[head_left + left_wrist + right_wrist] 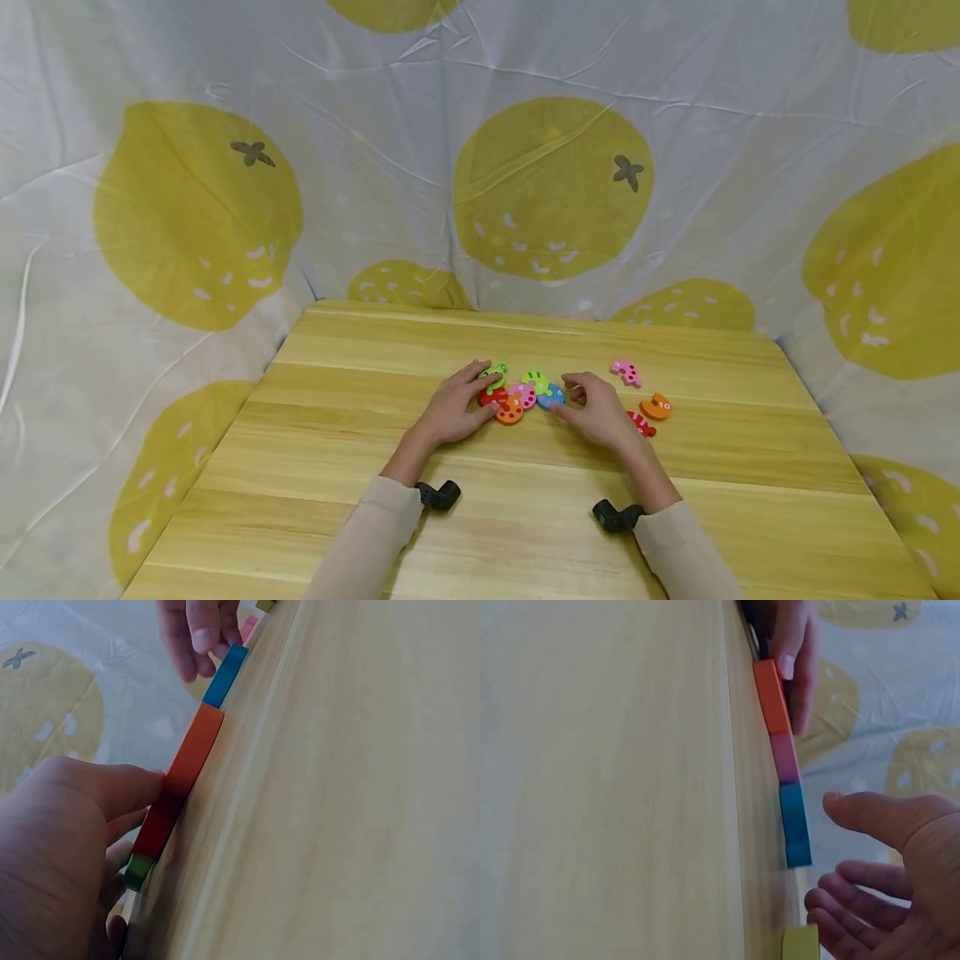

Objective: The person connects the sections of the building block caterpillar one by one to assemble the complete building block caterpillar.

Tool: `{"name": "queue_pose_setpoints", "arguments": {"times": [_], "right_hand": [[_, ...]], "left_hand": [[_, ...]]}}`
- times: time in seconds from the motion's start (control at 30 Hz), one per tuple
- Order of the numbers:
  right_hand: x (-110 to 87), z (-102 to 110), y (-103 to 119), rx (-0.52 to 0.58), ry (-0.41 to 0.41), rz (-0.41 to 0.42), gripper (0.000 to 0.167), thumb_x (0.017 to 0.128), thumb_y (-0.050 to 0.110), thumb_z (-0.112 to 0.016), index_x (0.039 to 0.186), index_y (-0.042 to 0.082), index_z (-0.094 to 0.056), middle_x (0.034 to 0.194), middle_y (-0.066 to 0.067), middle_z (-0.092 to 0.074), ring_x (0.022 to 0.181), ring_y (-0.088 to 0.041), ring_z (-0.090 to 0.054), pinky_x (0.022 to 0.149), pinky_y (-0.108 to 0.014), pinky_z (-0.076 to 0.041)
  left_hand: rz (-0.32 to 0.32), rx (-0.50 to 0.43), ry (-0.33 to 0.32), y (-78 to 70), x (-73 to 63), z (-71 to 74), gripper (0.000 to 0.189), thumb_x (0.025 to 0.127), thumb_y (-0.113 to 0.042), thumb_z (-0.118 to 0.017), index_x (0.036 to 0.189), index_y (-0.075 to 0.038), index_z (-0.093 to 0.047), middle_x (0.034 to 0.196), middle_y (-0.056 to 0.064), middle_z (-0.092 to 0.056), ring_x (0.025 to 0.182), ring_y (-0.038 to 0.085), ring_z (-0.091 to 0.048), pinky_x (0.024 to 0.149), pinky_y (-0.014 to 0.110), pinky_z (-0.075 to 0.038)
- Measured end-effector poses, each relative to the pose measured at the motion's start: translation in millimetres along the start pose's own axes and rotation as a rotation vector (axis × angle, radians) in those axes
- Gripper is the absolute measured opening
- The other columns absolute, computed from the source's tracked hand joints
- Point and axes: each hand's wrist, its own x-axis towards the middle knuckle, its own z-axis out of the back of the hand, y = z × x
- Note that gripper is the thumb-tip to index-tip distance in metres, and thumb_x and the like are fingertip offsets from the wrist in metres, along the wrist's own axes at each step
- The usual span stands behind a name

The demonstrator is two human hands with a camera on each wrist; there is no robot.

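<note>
A winding row of coloured puzzle pieces is laid flat on the wooden table (525, 533) between the two hands; from left to right it is made up of a green end piece (491, 379), a red piece (489, 397), an orange piece (510, 414), a pink piece (525, 397), a lime piece (534, 382) and a blue piece (553, 398), set edge to edge. The left end of the row is spanned by the left hand (455, 407), whose fingers are extended over the green end piece while the orange piece is touched by the thumb; how firmly the row is held cannot be told. By the right hand (597, 408) nothing is gripped; its thumb and fingers are parted, and the blue piece is seen just beside their tips, with a gap shown in the right wrist view; near its lower fingertips a yellow piece (801, 943) is partly shown there, cut off by the picture's edge. Beyond the right hand, a loose pink piece (626, 372), a loose orange piece (656, 407) marked 10 and a loose red piece (642, 425) are scattered, the last partly hidden by the hand; the table is backed by a lemon-printed cloth (375, 192).
</note>
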Motion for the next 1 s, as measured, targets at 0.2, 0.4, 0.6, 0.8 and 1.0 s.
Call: {"name": "queue_pose_setpoints", "arguments": {"times": [0.2,0.4,0.6,0.8,1.0], "right_hand": [[-12.8,16,-8,-0.016,-0.033,0.039,0.058,0.092,0.026,-0.080,0.139,-0.001,-0.060,0.127,-0.019,-0.067,0.115,-0.036,-0.065,0.100,-0.053,-0.054],[-26.4,30,-19,-0.022,-0.049,0.044,0.057,0.092,0.028,-0.079,0.137,-0.001,-0.062,0.124,-0.020,-0.067,0.113,-0.037,-0.065,0.098,-0.055,-0.055],[-41.8,40,-25,-0.066,-0.059,0.033,0.057,0.090,0.029,-0.082,0.134,-0.001,-0.063,0.119,-0.017,-0.069,0.098,-0.029,-0.065,0.080,-0.039,-0.055],[-52.3,45,-31,-0.131,-0.061,0.030,0.062,0.085,0.034,-0.086,0.132,-0.001,-0.066,0.108,-0.009,-0.067,0.089,-0.022,-0.058,0.077,-0.033,-0.050],[-56.8,47,-38,-0.184,-0.053,0.057,0.068,0.078,0.037,-0.091,0.128,-0.003,-0.068,0.106,-0.008,-0.067,0.094,-0.022,-0.059,0.083,-0.039,-0.052]], "left_hand": [[0.000,-0.013,-0.006,0.5,0.1,0.0,0.058,0.100,-0.040,-0.061,0.154,-0.022,-0.051,0.167,0.003,-0.035,0.158,0.028,-0.026,0.126,0.057,-0.024],[-0.002,-0.038,-0.005,2.4,1.5,0.6,0.060,0.099,-0.041,-0.065,0.153,-0.019,-0.052,0.166,0.004,-0.036,0.156,0.029,-0.029,0.125,0.057,-0.024],[0.002,-0.036,-0.008,2.9,2.5,-0.2,0.060,0.098,-0.040,-0.068,0.152,-0.020,-0.053,0.166,0.003,-0.037,0.156,0.028,-0.030,0.125,0.056,-0.026],[0.003,-0.041,-0.009,2.5,1.8,0.2,0.059,0.098,-0.038,-0.068,0.152,-0.020,-0.053,0.166,0.003,-0.037,0.156,0.028,-0.029,0.125,0.055,-0.026],[0.008,-0.030,-0.004,2.5,2.2,-0.1,0.060,0.099,-0.041,-0.067,0.153,-0.021,-0.052,0.166,0.002,-0.037,0.156,0.027,-0.028,0.126,0.054,-0.026]]}}
